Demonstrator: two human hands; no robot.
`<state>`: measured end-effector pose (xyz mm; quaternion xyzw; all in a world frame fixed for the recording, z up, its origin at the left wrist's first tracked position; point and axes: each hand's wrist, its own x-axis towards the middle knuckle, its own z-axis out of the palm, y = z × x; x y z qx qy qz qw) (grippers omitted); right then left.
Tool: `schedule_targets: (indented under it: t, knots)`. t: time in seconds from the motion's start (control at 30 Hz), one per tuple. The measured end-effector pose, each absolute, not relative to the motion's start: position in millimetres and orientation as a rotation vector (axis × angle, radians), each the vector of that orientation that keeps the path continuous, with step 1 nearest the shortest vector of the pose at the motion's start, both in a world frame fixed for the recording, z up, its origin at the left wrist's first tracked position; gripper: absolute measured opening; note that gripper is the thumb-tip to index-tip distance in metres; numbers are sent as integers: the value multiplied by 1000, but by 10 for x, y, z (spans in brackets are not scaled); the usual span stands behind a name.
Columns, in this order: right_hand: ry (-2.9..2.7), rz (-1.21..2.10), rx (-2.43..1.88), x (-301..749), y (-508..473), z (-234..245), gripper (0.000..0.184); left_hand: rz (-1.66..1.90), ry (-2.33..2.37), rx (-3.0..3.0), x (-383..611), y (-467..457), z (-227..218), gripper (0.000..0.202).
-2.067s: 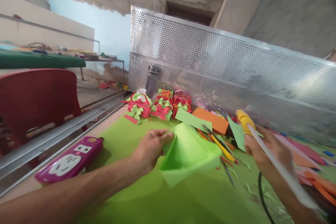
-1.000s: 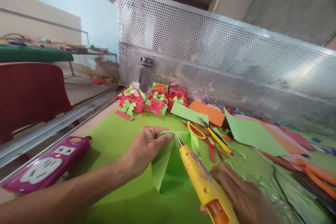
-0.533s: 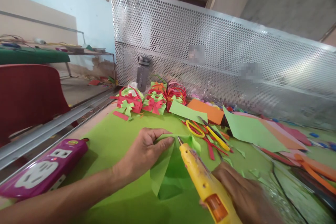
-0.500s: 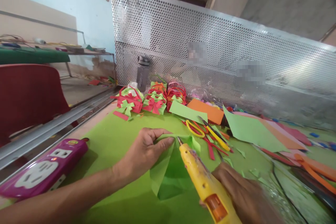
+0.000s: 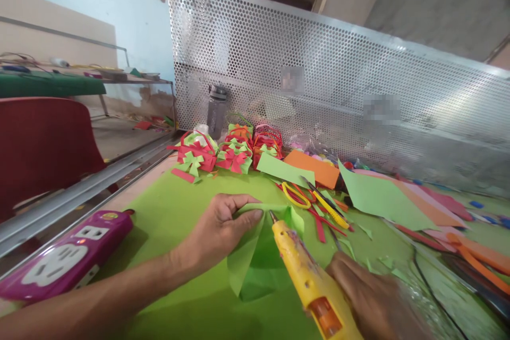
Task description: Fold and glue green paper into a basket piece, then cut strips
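A perforated metal screen stands behind a green tabletop, with a purple power strip on the left. The right hand grips a yellow glue gun; the left hand pinches the upper edge of a folded green paper at the tabletop's middle. A red paper strip lies farther off. The gun's nozzle sits near the left thumb; whether it touches the paper, I can't tell
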<state>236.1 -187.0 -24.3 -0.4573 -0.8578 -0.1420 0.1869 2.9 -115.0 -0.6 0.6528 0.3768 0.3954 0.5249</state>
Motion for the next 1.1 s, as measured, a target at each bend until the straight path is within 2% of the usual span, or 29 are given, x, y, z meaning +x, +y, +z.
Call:
schedule_targets:
  t: [0.27,0.47,0.6,0.93,1.1]
  knots:
    - [-2349,-471,-1264,2374,-1874,-240,11,910,932,1641,15,-1141,-24,34]
    - [-2455,-332,-1204,2366,-1888,-151,13,943,904,1670,15,-1134,-27,32]
    - [-2337,-397,-1232,2361,-1879,-222,13,928,891,1660,13,-1134,-22,31]
    - [-2565,-384,-1175,2419,-1895,-111,14,916,893,1662,11,-1126,-40,31]
    - [-2580,-507,-1192,2409,-1877,-142,19,940,887,1684,14,-1116,-41,31]
